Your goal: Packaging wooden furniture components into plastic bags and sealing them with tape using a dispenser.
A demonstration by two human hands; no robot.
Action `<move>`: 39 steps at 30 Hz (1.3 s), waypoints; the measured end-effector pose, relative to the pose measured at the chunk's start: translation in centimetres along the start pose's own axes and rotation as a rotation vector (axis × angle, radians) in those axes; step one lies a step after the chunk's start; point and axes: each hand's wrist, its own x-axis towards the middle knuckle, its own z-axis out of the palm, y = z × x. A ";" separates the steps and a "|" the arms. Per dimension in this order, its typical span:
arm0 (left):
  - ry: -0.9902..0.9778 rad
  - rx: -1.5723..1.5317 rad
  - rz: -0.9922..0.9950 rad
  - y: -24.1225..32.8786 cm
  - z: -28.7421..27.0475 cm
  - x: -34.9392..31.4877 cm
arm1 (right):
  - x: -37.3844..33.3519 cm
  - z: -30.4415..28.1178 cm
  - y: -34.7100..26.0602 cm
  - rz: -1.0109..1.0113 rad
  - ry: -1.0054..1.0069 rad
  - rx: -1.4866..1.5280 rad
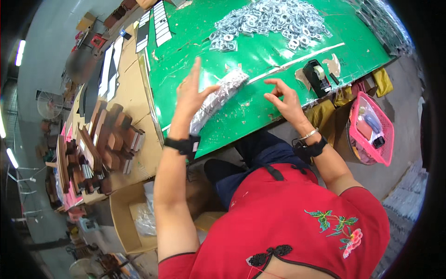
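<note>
A long bundle in clear, shiny plastic (222,96) lies slantwise on the green tabletop (186,58); its contents are hard to make out. My left hand (190,93) is over the left side of this bundle, fingers stretched out and thumb apart. Its thumb overlaps the wrap in the picture, and I cannot tell whether they touch. To the right of the bundle, my right hand (288,104) hovers near the table's front edge. Its thumb and forefinger are bent and spread, with nothing between them. Both wrists wear black bands.
Small bagged ring-shaped parts (274,23) are heaped at the back. A black tape dispenser (317,78) stands near the right edge. Below it is a pink basket (389,139) on a bin. Brown wooden pieces (100,144) are stacked left; a cardboard box (121,218) sits below.
</note>
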 end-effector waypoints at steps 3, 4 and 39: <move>0.208 -0.026 0.100 -3.4 -0.7 -2.0 | -2.0 -0.9 2.2 0.066 -0.046 -0.025; 0.198 0.098 0.133 -4.0 0.1 -3.3 | -3.1 -1.1 2.5 0.115 -0.042 0.044; -0.233 -1.601 -0.062 23.7 4.0 -5.2 | -8.5 -8.6 -7.5 -0.149 -0.034 0.414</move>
